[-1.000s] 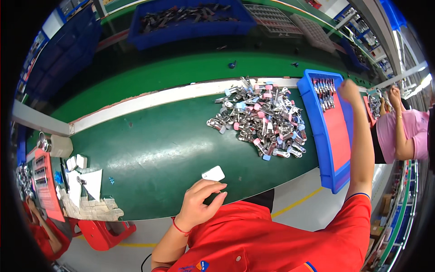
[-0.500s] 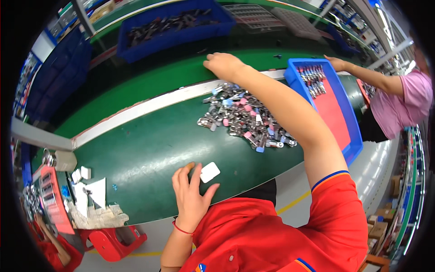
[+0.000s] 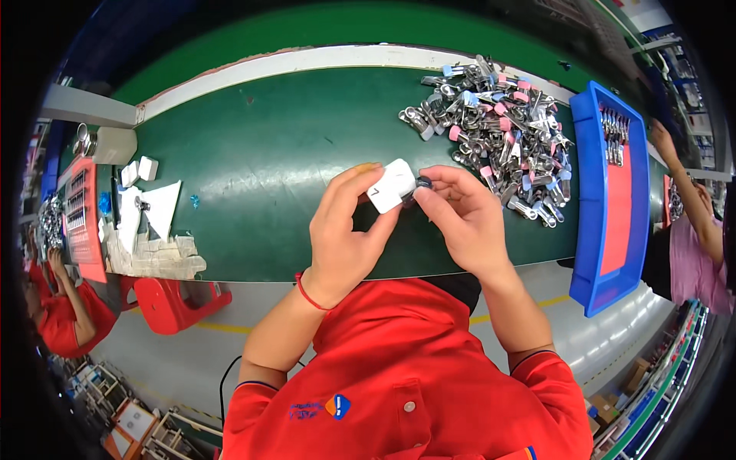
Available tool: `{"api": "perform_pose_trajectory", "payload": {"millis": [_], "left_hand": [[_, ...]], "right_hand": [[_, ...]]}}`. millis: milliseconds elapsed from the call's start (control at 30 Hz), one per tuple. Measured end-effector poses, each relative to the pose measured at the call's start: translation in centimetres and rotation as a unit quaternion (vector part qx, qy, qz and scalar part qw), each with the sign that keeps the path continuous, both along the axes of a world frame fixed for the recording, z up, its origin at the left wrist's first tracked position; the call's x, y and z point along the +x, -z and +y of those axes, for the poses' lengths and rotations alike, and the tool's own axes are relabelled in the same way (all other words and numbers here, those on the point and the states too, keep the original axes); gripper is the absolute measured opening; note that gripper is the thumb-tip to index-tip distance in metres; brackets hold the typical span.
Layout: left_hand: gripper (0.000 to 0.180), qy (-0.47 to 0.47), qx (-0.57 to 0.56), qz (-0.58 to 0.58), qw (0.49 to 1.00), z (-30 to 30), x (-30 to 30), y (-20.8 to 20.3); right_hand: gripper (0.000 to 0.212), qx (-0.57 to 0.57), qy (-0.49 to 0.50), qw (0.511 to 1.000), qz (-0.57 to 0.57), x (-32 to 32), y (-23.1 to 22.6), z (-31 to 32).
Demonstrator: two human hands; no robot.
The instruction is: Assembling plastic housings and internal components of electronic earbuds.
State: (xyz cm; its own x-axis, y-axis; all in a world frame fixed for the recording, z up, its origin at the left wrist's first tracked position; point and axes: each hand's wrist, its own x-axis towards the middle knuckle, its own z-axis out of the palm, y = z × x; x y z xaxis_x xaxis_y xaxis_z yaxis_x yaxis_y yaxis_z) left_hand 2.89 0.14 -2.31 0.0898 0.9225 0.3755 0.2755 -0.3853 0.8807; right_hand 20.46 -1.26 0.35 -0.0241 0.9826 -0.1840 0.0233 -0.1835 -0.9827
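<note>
White piece [image 3: 393,184], left hand [image 3: 343,226]; dark part [image 3: 423,182], right hand [image 3: 469,222]

A card [image 3: 392,185] sits in the left hand [image 3: 341,226] above the near bench [image 3: 253,115]; at right, a clip heap [image 3: 510,142] lies left of a tray [image 3: 592,261] (more clips [image 3: 615,130] in its far end).

The rounded white card [image 3: 392,184] appeared smooth and matt; the clips [image 3: 510,142] were glossy metal; the tray [image 3: 590,192] was smooth plastic; the worktop [image 3: 261,153] was semi-gloss; the shirt [image 3: 360,360] was matt cloth
</note>
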Motion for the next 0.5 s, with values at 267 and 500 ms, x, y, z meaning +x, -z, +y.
{"api": "perform_pose_trajectory", "payload": {"millis": [267,500], "left_hand": [[0.047,0.013,-0.034,-0.067,0.997,-1.1,1.0,0.8],[0.048,0.031,-0.035,-0.095,0.994,-1.2,1.0,0.8]], "right_hand": [[0.026,0.032,0.054,0.993,0.098,-1.7,0.4,-1.5],[0.028,0.116,0.014,0.982,-0.147,-1.2,-0.2,-1.6]]}}
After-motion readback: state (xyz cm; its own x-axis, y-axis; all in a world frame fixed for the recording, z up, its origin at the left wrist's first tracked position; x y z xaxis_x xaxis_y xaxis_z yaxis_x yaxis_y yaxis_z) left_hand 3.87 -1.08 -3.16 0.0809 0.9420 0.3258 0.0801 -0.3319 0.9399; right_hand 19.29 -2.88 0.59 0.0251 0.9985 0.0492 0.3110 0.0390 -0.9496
